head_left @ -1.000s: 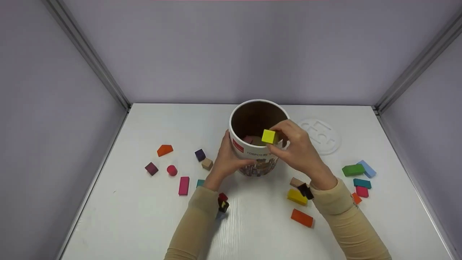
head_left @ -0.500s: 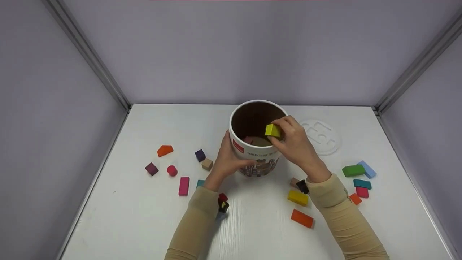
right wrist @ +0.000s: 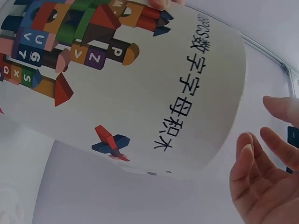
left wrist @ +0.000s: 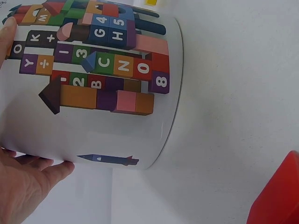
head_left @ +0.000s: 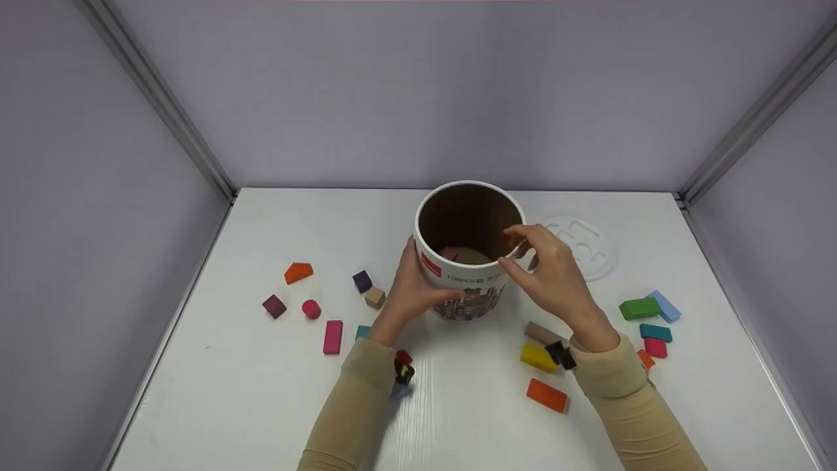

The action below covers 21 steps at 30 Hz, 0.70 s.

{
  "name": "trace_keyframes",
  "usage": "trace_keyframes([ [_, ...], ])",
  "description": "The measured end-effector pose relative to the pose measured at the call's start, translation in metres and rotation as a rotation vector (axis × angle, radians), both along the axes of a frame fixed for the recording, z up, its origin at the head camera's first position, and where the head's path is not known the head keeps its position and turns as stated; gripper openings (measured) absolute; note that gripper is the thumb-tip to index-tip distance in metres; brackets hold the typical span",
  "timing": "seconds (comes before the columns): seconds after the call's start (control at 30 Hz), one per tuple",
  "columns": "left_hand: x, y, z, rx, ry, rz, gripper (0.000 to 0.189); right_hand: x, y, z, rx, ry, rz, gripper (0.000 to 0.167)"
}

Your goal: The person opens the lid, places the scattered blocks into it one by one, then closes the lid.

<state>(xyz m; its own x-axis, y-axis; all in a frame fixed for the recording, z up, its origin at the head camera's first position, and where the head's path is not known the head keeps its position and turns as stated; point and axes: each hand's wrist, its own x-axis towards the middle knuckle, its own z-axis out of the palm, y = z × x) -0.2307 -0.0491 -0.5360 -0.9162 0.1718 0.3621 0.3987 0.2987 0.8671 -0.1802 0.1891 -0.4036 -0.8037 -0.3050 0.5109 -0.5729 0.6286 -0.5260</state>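
Observation:
A white toy-block bucket [head_left: 477,306] with printed block castles and lettering stands in the middle of the table, its mouth tipped toward me. My left hand [head_left: 413,288] grips its left side, thumb across the front; the left wrist view shows the fingertips against the bucket wall [left wrist: 93,135]. At the right of the rim is my right hand [head_left: 554,278], fingers loosely bent. Nothing sits between thumb and fingers of the right hand [right wrist: 261,172] in the right wrist view. Deep inside the bucket a reddish block [head_left: 449,253] shows; most of the interior is dark.
A clear round lid [head_left: 592,252] lies behind the right hand. Left on the table are an orange block [head_left: 299,273], a pink block [head_left: 333,337] and several others. On the right lie a yellow block [head_left: 537,358], a red-orange block [head_left: 547,395] and a green block [head_left: 641,308].
The right hand held a yellow block over the bucket mouth and moved it inward. Now the block is out of sight and the hand has drawn back right to the rim. The left hand stayed put.

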Motion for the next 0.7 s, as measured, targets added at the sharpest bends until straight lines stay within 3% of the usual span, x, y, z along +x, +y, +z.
trace_keyframes([
  [0.27,0.000,-0.001,0.001,-0.002,-0.010,0.005,0.132,0.025,0.019,-0.015,0.090,-0.121,-0.056,0.038],
  [0.57,0.000,-0.001,0.001,0.011,-0.009,-0.004,0.133,0.049,0.040,-0.046,0.201,-0.333,-0.092,0.039],
  [0.7,0.000,-0.001,0.001,0.029,-0.005,-0.016,0.135,0.055,0.045,-0.061,0.249,-0.472,-0.106,0.036],
])
